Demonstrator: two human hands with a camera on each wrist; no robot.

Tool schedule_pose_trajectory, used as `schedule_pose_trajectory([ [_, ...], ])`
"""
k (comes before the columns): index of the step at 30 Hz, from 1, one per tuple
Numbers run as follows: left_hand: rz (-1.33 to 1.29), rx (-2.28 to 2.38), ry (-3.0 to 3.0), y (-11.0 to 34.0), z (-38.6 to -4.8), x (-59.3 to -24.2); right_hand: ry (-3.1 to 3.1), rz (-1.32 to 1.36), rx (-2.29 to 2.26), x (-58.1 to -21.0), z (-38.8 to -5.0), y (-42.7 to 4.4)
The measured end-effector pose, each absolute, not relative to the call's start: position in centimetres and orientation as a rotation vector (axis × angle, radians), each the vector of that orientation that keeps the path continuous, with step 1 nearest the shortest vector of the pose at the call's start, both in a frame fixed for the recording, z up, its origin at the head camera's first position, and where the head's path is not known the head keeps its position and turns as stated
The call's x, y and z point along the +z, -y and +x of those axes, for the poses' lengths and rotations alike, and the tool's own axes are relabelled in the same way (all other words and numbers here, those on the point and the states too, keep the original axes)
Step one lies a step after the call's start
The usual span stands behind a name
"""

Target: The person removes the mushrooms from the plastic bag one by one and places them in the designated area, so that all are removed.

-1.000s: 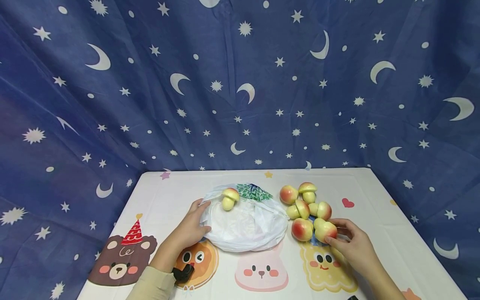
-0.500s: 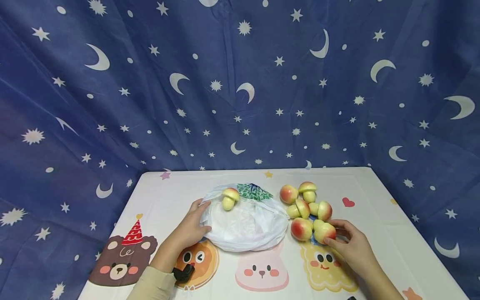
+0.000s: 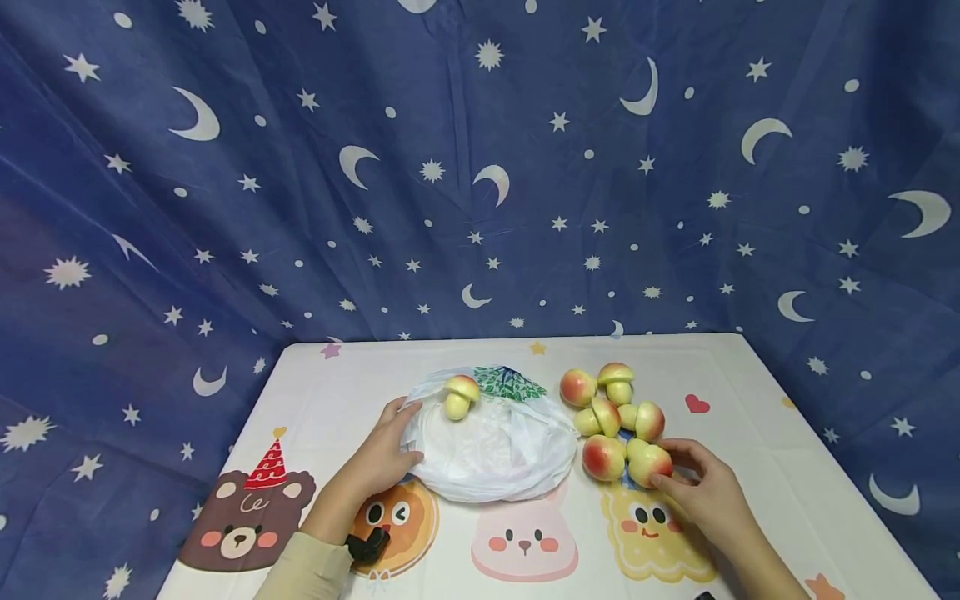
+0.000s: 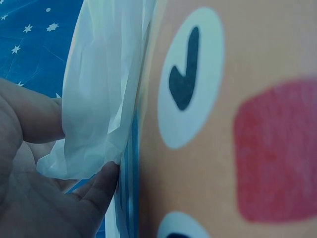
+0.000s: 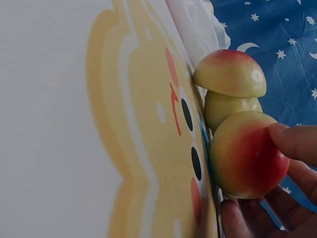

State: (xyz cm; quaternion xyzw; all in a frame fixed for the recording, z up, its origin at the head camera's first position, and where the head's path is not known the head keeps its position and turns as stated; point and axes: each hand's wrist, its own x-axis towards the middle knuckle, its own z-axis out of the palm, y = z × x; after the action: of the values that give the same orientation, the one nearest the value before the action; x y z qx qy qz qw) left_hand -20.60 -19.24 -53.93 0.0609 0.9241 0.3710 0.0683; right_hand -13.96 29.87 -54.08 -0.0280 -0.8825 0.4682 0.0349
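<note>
A white plastic bag (image 3: 487, 458) with a green leaf print lies on the table, left of centre. My left hand (image 3: 378, 454) holds its left side; in the left wrist view the bag's edge (image 4: 101, 84) passes between thumb and fingers. One toy mushroom (image 3: 460, 397), yellow with a reddish cap, lies inside the bag's opening. To the right is a cluster of several similar toy mushrooms (image 3: 606, 417). My right hand (image 3: 708, 492) grips the nearest right one (image 3: 649, 463) by its cap, thumb on one side and fingers on the other, as the right wrist view shows (image 5: 247, 156).
The white tablecloth (image 3: 780, 467) carries printed cartoon faces and a red heart. Something blue (image 3: 628, 480) shows beneath the mushroom cluster. A dark blue curtain (image 3: 480, 208) with moons and stars hangs behind the table. A black strap (image 3: 367, 547) sits by the left wrist.
The mushroom under my right hand shifted very slightly left between one second and half a second ago. Otherwise both hands and the bag stay nearly still.
</note>
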Motion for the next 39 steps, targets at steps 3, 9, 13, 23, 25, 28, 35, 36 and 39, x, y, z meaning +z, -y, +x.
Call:
schedule_pose_trajectory([
  [3,0.179,1.122,-2.779,19.2,-20.6,-53.9,2.689,-0.067,1.421,-53.9,-14.0,-30.0],
  [9,0.187,1.122,-2.783,19.3,-20.6,-53.9,2.693,-0.071,1.376,-53.5,-14.1,-30.3],
  [13,0.188,1.120,-2.786,19.3,-20.6,-54.0,2.693,-0.060,1.372,-53.0,-14.2,-30.5],
  [23,0.193,1.138,-2.782,19.3,-20.5,-54.0,2.659,-0.014,1.391,-52.0,-15.0,-30.8],
  [25,0.193,1.138,-2.783,19.3,-20.5,-54.0,2.648,-0.003,1.395,-51.7,-15.2,-30.8],
  [28,0.193,1.133,-2.786,19.3,-20.5,-54.0,2.640,0.015,1.382,-51.2,-15.4,-30.6],
  [35,0.188,1.125,-2.788,19.3,-20.6,-54.1,2.624,0.048,1.397,-50.3,-15.9,-30.1],
  [36,0.189,1.126,-2.788,19.3,-20.6,-54.1,2.619,0.056,1.409,-50.2,-16.0,-30.0],
  [39,0.189,1.127,-2.787,19.3,-20.6,-54.0,2.598,0.093,1.436,-49.8,-16.2,-29.6],
])
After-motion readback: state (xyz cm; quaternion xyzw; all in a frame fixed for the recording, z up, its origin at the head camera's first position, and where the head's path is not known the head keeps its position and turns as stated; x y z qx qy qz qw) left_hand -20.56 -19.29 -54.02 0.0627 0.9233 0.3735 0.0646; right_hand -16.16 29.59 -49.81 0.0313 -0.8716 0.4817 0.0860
